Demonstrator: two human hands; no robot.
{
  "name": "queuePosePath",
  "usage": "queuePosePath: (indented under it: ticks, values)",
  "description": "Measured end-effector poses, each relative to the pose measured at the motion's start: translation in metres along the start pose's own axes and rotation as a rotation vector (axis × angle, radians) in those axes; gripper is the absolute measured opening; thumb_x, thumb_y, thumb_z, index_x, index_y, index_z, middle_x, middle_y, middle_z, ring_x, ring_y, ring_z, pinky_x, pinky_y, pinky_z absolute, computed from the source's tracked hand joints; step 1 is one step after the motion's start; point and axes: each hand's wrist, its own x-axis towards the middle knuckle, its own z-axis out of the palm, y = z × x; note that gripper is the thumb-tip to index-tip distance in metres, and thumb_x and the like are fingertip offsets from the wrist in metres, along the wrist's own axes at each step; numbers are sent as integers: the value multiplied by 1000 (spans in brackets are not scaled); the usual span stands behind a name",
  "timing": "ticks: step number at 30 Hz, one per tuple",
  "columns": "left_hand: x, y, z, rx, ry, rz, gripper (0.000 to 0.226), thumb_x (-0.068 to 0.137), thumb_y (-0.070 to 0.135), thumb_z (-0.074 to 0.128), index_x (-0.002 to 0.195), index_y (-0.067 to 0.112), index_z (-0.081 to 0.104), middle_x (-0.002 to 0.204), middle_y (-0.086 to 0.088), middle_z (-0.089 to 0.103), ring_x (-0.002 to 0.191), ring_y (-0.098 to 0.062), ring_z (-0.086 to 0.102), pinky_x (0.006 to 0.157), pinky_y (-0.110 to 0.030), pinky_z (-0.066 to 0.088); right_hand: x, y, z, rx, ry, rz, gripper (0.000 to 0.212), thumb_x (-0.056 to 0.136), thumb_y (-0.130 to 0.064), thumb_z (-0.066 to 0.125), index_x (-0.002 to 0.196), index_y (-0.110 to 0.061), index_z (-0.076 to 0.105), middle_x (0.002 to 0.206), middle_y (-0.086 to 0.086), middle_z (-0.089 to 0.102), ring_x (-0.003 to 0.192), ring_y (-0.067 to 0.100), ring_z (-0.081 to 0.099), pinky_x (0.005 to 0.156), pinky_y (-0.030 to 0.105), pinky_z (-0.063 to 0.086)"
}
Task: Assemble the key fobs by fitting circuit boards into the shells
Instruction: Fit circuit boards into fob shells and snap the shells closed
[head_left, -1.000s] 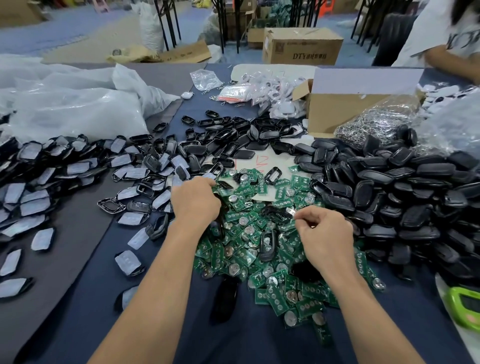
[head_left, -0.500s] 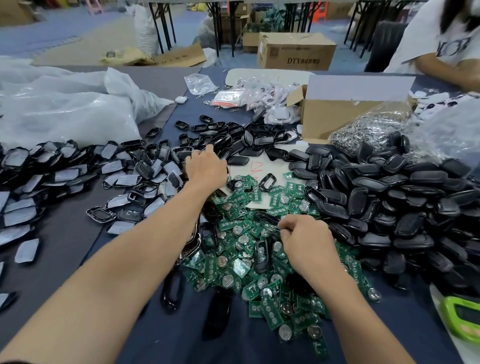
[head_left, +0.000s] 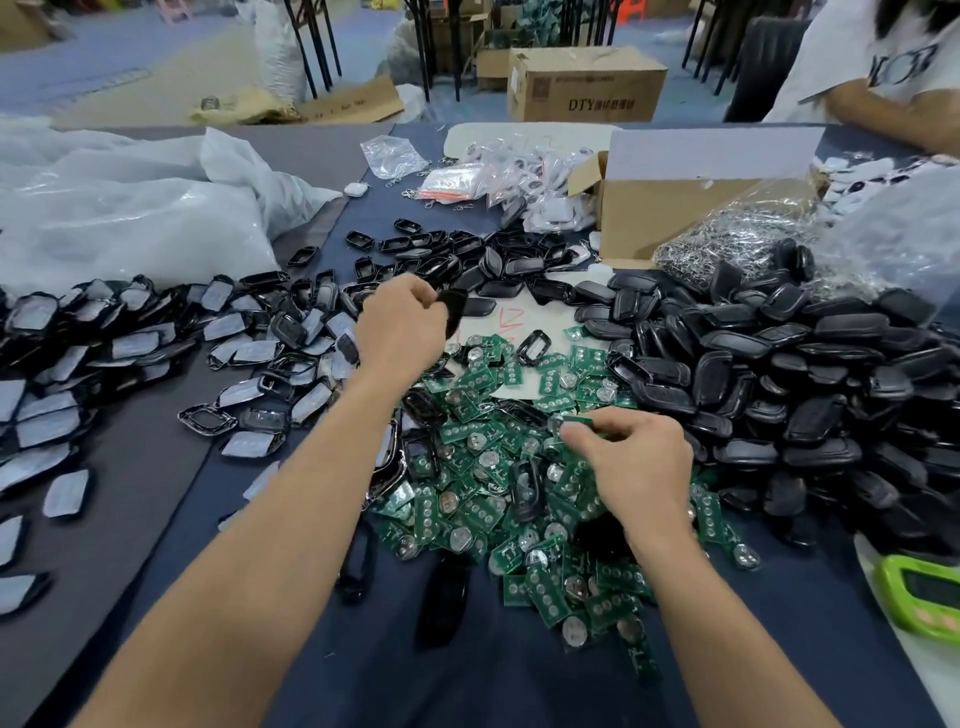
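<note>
Shell, black, is pinched in my left hand at far edge of board pile; prob. light, slick, hold by rim. Right hand pinches green board just above it: thin, fragile, edges only.

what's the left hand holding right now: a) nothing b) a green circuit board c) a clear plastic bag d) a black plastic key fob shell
d: the left hand grips a black plastic key fob shell lifted over the table, while the right hand pinches a green circuit board.
</note>
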Motion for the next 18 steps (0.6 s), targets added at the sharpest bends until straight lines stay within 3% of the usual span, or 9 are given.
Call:
queuePosePath:
  ticks: [2, 4, 7, 9, 11, 13, 14, 16, 18]
  values:
    - [-30, 1, -1, -290, -93, -85, 15, 90, 14, 74, 91, 29, 69, 88, 9, 71, 71, -12, 71, 57, -33, 60, -6, 2, 1, 122, -17, 20, 11, 79, -48, 79, 68, -47, 77, 64, -24, 71, 47, 1, 58, 53, 20, 43]
    - [-62, -2, 2, -490, -226, -170, 22, 90, 5, 73, 98, 26, 72, 91, 1, 73, 61, -13, 73, 51, -26, 58, -10, 2, 0, 161, -14, 29, 17, 81, -48, 80, 68, -58, 74, 72, -33, 71, 63, -9, 65, 64, 20, 48]
    - [-105, -12, 13, -556, -300, -227, 24, 92, 9, 74, 106, 28, 75, 92, 0, 77, 47, -12, 64, 48, -21, 52, -11, 4, -1, 333, -83, 97, 17, 86, -35, 82, 73, -46, 80, 78, -19, 77, 78, -3, 70, 82, 27, 52]
    - [-128, -18, 20, -578, -262, -278, 23, 92, 15, 75, 108, 32, 76, 93, 3, 77, 45, -12, 63, 47, -17, 50, -14, 1, -5, 448, -198, 142, 15, 91, -32, 77, 78, -29, 83, 79, -5, 78, 76, 11, 65, 76, 29, 51]
    - [-146, -21, 27, -640, -245, -337, 23, 92, 16, 76, 110, 29, 75, 94, 1, 76, 46, -14, 64, 46, -20, 48, -18, 0, -7, 516, -253, 158, 17, 93, -29, 76, 79, -22, 81, 87, 1, 79, 79, 14, 66, 68, 29, 49]
    - [-158, -21, 31, -722, -245, -384, 22, 91, 11, 77, 106, 27, 73, 90, -3, 76, 52, -15, 68, 48, -20, 49, -22, 2, -8, 551, -295, 150, 10, 90, -11, 77, 89, -20, 81, 89, 9, 79, 76, 15, 66, 59, 26, 47]
    - [-163, -20, 32, -764, -248, -408, 23, 91, 7, 76, 104, 26, 72, 88, -4, 76, 58, -14, 71, 50, -19, 52, -24, 3, -8, 582, -328, 145, 21, 89, -1, 75, 98, -19, 79, 85, 15, 76, 69, 15, 62, 53, 24, 45]
    - [-168, -19, 33, -820, -253, -434, 25, 91, 2, 76, 104, 23, 72, 86, -5, 76, 67, -8, 74, 55, -20, 56, -26, 3, -7, 610, -346, 146, 31, 90, 6, 72, 111, -16, 74, 79, 17, 74, 58, 14, 56, 47, 21, 43]
    - [-170, -18, 32, -840, -256, -422, 26, 90, 0, 75, 105, 21, 75, 85, -4, 78, 71, -7, 74, 57, -21, 57, -27, 4, -6, 622, -310, 171, 24, 95, 4, 67, 114, -12, 70, 81, 13, 77, 53, 16, 61, 45, 21, 45]
